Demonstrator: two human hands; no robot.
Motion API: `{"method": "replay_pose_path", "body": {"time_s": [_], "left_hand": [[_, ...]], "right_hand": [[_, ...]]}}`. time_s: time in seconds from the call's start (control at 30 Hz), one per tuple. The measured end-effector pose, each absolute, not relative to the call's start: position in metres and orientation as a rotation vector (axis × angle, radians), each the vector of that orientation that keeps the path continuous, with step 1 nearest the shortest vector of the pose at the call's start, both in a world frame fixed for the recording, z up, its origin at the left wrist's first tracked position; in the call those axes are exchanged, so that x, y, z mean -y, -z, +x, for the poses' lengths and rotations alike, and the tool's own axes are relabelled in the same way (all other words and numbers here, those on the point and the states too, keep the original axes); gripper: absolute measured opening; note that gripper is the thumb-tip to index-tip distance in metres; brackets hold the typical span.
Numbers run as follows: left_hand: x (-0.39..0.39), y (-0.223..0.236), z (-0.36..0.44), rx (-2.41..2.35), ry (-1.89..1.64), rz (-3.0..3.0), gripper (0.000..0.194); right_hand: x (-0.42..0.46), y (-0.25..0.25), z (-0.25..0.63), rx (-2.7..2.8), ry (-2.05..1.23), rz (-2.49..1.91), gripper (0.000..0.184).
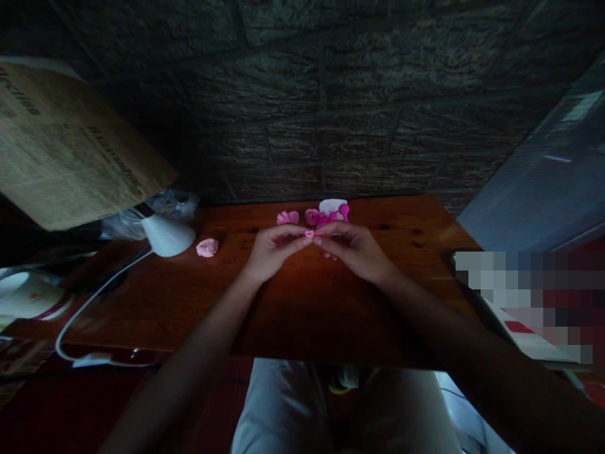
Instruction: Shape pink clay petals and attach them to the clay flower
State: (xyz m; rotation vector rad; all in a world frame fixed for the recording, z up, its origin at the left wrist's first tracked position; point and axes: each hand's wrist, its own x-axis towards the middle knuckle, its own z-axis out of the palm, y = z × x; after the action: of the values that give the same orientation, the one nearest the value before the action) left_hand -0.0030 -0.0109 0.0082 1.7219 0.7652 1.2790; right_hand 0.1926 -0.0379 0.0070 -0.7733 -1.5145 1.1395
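Small pink piece point(309, 234) pinched at mid-table

Piece sits between the fingertips of both hands, above the wooden table point(302, 315). Left hand point(274, 249): thumb and forefinger nearly together, tips on its one side. Right hand point(355, 249): same close pinch, opposite side; other fingers curled beneath. Just beyond: ruffled pink form point(287, 217), magenta pieces point(322, 219), white item point(333, 204). Leftward, pink lump point(207, 247) near white lamp base point(169, 236). Dark block-patterned wall point(283, 94) behind.
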Motion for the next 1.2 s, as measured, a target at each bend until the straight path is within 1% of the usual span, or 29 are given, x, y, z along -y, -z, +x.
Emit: {"method": "replay_pose_path", "body": {"time_s": [0.3, 0.5, 0.63, 0.8, 0.97, 1.2], "left_hand": [[0.0113, -0.0051, 0.0004, -0.792, -1.238, 1.605, 0.029], [0.0107, -0.0039, -0.0011, -0.768, -1.218, 1.586, 0.026], [0.0078, -0.0009, -0.0031, -0.783, -1.180, 1.540, 0.028], [0.0065, 0.0007, -0.0027, -0.783, -1.148, 1.466, 0.027], [0.0074, 0.0011, -0.0013, -0.783, -1.147, 1.450, 0.025], [0.0080, 0.0003, -0.0008, -0.761, -1.157, 1.449, 0.024]], "right_hand": [[0.0366, -0.0035, 0.1906, 1.499, -1.132, -0.785, 0.030], [0.0363, -0.0033, 0.1886, 1.469, -1.145, -0.778, 0.032], [0.0359, -0.0041, 0.1900, 1.459, -1.151, -0.807, 0.032], [0.0363, -0.0031, 0.1904, 1.421, -1.211, -0.823, 0.034], [0.0371, -0.0021, 0.1891, 1.383, -1.250, -0.828, 0.031], [0.0369, -0.0029, 0.1884, 1.331, -1.281, -0.828, 0.032]]}}
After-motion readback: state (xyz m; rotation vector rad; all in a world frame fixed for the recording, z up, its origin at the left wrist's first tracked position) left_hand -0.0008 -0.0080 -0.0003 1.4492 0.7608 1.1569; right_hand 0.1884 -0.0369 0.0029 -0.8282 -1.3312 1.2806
